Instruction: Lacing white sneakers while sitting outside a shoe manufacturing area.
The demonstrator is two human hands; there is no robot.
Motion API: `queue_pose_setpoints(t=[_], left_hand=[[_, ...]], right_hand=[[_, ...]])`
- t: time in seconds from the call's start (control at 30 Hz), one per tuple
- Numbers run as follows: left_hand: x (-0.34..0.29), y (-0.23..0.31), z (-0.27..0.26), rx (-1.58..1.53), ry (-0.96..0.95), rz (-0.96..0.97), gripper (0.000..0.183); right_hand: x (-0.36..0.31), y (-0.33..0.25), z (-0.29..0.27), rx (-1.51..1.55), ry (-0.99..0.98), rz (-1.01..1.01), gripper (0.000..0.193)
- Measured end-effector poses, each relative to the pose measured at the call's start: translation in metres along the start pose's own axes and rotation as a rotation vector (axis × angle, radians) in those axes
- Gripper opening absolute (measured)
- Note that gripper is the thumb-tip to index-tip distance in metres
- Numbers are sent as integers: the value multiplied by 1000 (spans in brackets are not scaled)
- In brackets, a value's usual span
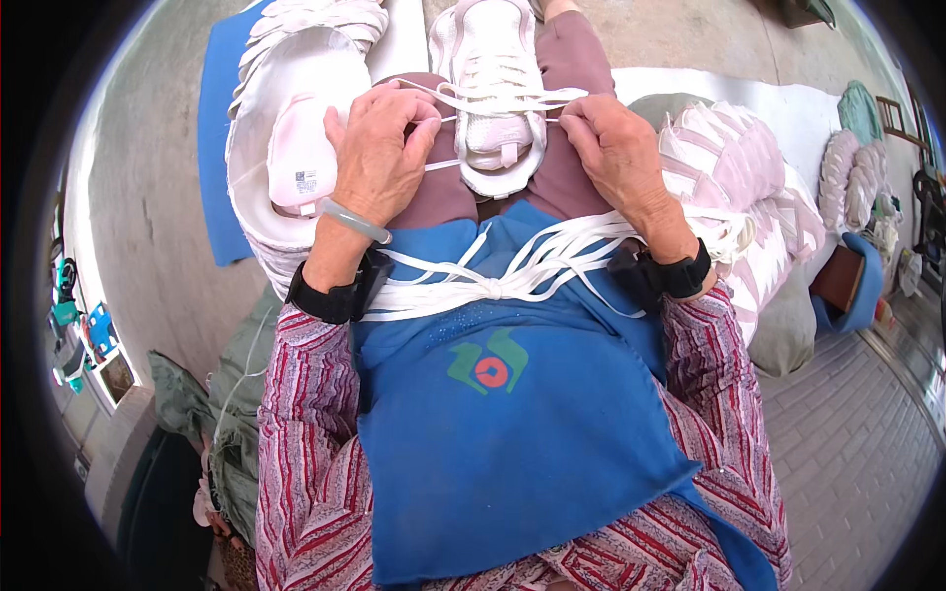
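A pale pink and white shoe upper rests between my knees, its heel opening toward me. A white shoelace is threaded through its eyelets and crosses over the tongue. My left hand pinches one part of the lace just left of the upper. On the other side my right hand pinches the lace too, close to the collar. Both lengths stretch out sideways from the upper. Across my blue apron lies a bundle of spare white laces, knotted at the middle.
Nested shoe uppers stand at my left, beside a blue sheet. At my right lies another pile of pink and white uppers. Farther right are more uppers and a blue container. A green-grey sack sits at lower left.
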State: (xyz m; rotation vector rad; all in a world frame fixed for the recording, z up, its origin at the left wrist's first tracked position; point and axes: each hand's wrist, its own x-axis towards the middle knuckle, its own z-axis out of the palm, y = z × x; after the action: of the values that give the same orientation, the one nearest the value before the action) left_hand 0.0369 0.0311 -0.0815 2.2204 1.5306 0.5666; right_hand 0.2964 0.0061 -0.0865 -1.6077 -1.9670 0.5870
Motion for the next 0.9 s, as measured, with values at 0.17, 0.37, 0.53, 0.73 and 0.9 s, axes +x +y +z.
queue_pose_setpoints(t=[0.17,0.37,0.53,0.73,0.9], left_hand=[[8,-4,3,-5,-55,-1,10],[14,-3,-2,52,-111,13,11],[19,-4,-9,157,-224,51,9],[23,-4,-10,137,-267,57,8],[20,-4,-5,145,-193,94,6]], right_hand=[[2,-4,3,46,-25,15,15],[8,-3,3,-52,-124,-52,17],[20,-3,-1,-170,-205,-183,18],[30,-3,-3,-151,-283,-135,16],[20,-11,1,-238,-239,-119,18]])
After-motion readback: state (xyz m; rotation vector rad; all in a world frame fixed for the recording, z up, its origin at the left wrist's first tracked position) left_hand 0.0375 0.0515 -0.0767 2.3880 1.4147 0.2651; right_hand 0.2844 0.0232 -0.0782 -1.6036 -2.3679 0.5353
